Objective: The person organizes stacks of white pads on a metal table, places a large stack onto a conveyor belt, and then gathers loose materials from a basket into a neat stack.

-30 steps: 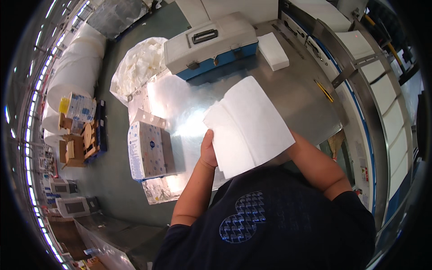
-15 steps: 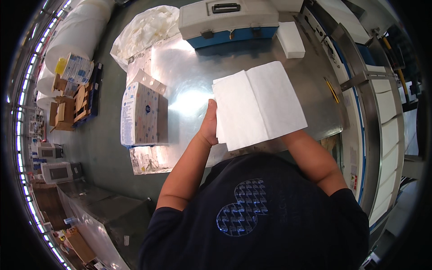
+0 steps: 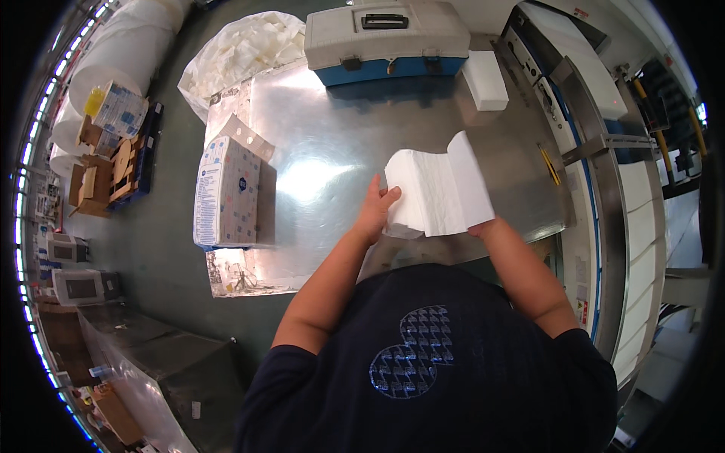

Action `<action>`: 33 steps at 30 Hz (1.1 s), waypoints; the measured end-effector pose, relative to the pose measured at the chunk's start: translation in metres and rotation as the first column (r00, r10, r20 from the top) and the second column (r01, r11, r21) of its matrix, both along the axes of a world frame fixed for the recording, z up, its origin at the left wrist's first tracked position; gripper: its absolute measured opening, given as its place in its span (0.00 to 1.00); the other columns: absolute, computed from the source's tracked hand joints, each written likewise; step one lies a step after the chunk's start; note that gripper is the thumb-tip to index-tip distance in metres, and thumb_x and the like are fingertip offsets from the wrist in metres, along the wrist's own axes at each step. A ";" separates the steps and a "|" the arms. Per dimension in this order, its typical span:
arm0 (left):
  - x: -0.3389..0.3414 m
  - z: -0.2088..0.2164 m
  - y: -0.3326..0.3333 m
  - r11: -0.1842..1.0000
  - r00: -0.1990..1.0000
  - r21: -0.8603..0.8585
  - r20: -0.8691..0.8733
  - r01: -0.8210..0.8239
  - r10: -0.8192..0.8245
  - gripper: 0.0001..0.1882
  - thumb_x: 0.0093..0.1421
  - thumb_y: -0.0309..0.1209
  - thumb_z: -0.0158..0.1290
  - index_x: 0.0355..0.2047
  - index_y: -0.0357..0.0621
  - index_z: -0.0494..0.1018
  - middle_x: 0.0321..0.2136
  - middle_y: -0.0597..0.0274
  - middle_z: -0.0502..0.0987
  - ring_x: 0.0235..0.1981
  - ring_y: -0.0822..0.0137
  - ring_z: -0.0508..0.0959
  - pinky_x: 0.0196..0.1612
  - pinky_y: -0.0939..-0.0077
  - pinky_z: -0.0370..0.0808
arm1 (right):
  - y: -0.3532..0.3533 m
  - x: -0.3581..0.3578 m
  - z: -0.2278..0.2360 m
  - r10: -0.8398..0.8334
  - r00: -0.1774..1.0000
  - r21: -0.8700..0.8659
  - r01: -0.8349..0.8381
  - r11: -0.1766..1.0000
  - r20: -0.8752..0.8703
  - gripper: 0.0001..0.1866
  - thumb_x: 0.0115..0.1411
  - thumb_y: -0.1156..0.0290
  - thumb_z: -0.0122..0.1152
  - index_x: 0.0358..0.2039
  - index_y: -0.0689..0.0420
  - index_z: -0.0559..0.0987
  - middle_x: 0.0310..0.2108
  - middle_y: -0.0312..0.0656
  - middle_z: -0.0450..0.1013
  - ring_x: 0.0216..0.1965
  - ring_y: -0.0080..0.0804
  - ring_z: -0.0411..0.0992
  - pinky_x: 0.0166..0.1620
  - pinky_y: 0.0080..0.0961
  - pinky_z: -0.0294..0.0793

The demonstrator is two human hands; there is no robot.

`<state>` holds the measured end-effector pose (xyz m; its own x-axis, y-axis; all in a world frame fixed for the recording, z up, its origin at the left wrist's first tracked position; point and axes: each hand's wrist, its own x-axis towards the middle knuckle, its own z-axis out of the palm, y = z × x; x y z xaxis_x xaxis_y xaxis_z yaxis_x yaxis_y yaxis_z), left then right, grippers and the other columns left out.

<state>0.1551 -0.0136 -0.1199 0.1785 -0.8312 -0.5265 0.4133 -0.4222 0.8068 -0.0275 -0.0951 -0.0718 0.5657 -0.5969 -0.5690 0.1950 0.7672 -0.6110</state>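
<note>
Above the near part of the metal table I hold a stack of folded white paper towels (image 3: 430, 192), its layers bent and one flap standing up at the right. My left hand (image 3: 375, 208) grips the left edge, thumb on the front side and the other fingers partly hidden. The lower right corner is in my right hand (image 3: 483, 226), most of whose fingers are behind the paper. To the left on the table stands a printed white and blue pack (image 3: 226, 192). A white block-shaped stack (image 3: 485, 81) lies near the far right of the table.
A beige and blue toolbox (image 3: 387, 47) sits at the back of the metal table (image 3: 325, 136). Two yellow pencil-like sticks (image 3: 549, 164) lie at its right. Beyond runs a conveyor (image 3: 638, 226) with white pieces. A bag of white scraps (image 3: 242, 53) stands at the far left.
The paper stack has gone from spread flat to bent, with its right flap raised. Both hands have shifted slightly right, and the left thumb now lies over the paper's edge.
</note>
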 end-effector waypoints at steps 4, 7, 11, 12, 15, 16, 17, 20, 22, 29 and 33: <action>-0.005 -0.006 -0.008 0.999 0.998 -0.027 0.050 0.045 -0.044 0.48 0.54 0.40 0.53 0.61 0.40 0.32 0.51 0.49 0.61 0.46 0.61 0.67 0.46 0.66 0.67 | -0.008 -0.016 -0.045 -0.067 0.895 -0.362 -0.109 0.926 -0.441 0.24 0.62 0.56 0.39 0.53 0.58 0.61 0.44 0.44 0.67 0.45 0.33 0.67 0.46 0.28 0.68; -0.013 0.016 -0.013 0.997 0.997 -0.024 0.029 0.078 -0.077 0.44 0.56 0.40 0.50 0.61 0.40 0.33 0.46 0.56 0.62 0.38 0.66 0.67 0.39 0.69 0.69 | -0.006 -0.020 -0.051 -0.182 0.906 -0.276 0.077 0.958 -0.381 0.23 0.62 0.60 0.40 0.53 0.61 0.59 0.44 0.47 0.67 0.46 0.33 0.67 0.47 0.28 0.67; -0.034 0.014 -0.034 0.990 0.984 0.028 0.115 0.135 -0.138 0.46 0.54 0.40 0.52 0.61 0.40 0.34 0.45 0.56 0.63 0.35 0.67 0.68 0.35 0.70 0.70 | -0.022 -0.050 -0.117 -0.299 0.821 -0.469 0.044 0.882 -0.487 0.24 0.61 0.63 0.42 0.55 0.61 0.57 0.46 0.49 0.66 0.45 0.36 0.67 0.47 0.29 0.66; -0.039 0.015 -0.038 0.990 0.982 0.043 0.126 0.137 -0.141 0.45 0.53 0.40 0.53 0.61 0.40 0.36 0.44 0.56 0.64 0.34 0.66 0.68 0.35 0.70 0.70 | -0.022 -0.056 -0.125 -0.350 0.778 -0.496 0.057 0.866 -0.522 0.25 0.61 0.63 0.43 0.56 0.60 0.56 0.47 0.50 0.66 0.46 0.36 0.67 0.47 0.29 0.66; -0.038 -0.008 -0.048 0.983 0.926 0.130 0.339 0.129 -0.166 0.41 0.53 0.40 0.53 0.59 0.36 0.44 0.43 0.52 0.66 0.34 0.65 0.70 0.34 0.71 0.71 | -0.023 -0.076 -0.108 -0.464 0.445 -0.625 -0.348 0.699 -0.766 0.26 0.60 0.63 0.46 0.56 0.60 0.56 0.48 0.51 0.65 0.47 0.36 0.66 0.48 0.29 0.65; -0.033 -0.020 -0.050 0.980 0.881 0.160 0.438 0.120 -0.179 0.39 0.53 0.40 0.53 0.58 0.34 0.48 0.42 0.51 0.67 0.33 0.65 0.71 0.34 0.71 0.71 | -0.026 -0.081 -0.096 -0.524 0.279 -0.581 -0.550 0.600 -0.805 0.27 0.60 0.62 0.47 0.56 0.60 0.57 0.49 0.51 0.65 0.47 0.36 0.66 0.48 0.29 0.65; -0.034 -0.008 -0.052 0.976 0.820 0.155 0.530 0.156 -0.215 0.32 0.54 0.42 0.51 0.52 0.31 0.59 0.38 0.50 0.71 0.35 0.64 0.73 0.35 0.72 0.71 | -0.029 -0.094 -0.094 -0.458 0.410 -0.610 -0.428 0.667 -0.789 0.27 0.59 0.61 0.47 0.55 0.61 0.58 0.49 0.50 0.65 0.47 0.35 0.66 0.48 0.29 0.65; -0.024 -0.018 -0.050 0.940 0.914 0.234 0.266 0.248 -0.307 0.29 0.57 0.45 0.47 0.49 0.31 0.62 0.38 0.52 0.72 0.37 0.64 0.73 0.37 0.72 0.71 | -0.026 -0.104 -0.090 -0.294 0.803 -0.487 0.005 0.874 -0.519 0.28 0.59 0.57 0.47 0.54 0.62 0.60 0.49 0.49 0.65 0.47 0.34 0.66 0.48 0.28 0.64; -0.036 -0.002 -0.051 0.940 0.913 0.153 0.234 0.304 -0.334 0.28 0.58 0.46 0.44 0.49 0.33 0.62 0.39 0.53 0.72 0.38 0.64 0.73 0.41 0.71 0.70 | -0.022 -0.095 -0.081 -0.324 0.930 -0.117 0.307 0.944 -0.173 0.28 0.59 0.55 0.45 0.52 0.64 0.61 0.49 0.49 0.65 0.45 0.33 0.67 0.48 0.28 0.65; -0.053 0.031 -0.054 0.945 0.896 0.248 0.336 0.212 -0.290 0.32 0.58 0.47 0.44 0.55 0.37 0.55 0.47 0.51 0.67 0.44 0.59 0.71 0.46 0.65 0.67 | -0.028 -0.095 -0.092 -0.294 0.779 -0.349 0.104 0.931 -0.554 0.30 0.59 0.51 0.42 0.53 0.64 0.60 0.48 0.49 0.64 0.45 0.37 0.68 0.48 0.30 0.67; -0.027 -0.009 -0.063 0.930 0.955 0.266 0.087 0.253 -0.284 0.35 0.56 0.50 0.45 0.57 0.43 0.52 0.51 0.53 0.63 0.48 0.57 0.68 0.47 0.54 0.66 | -0.024 -0.086 -0.066 -0.103 0.976 0.020 0.109 0.994 -0.191 0.31 0.59 0.51 0.44 0.53 0.63 0.58 0.46 0.49 0.65 0.44 0.38 0.69 0.43 0.32 0.70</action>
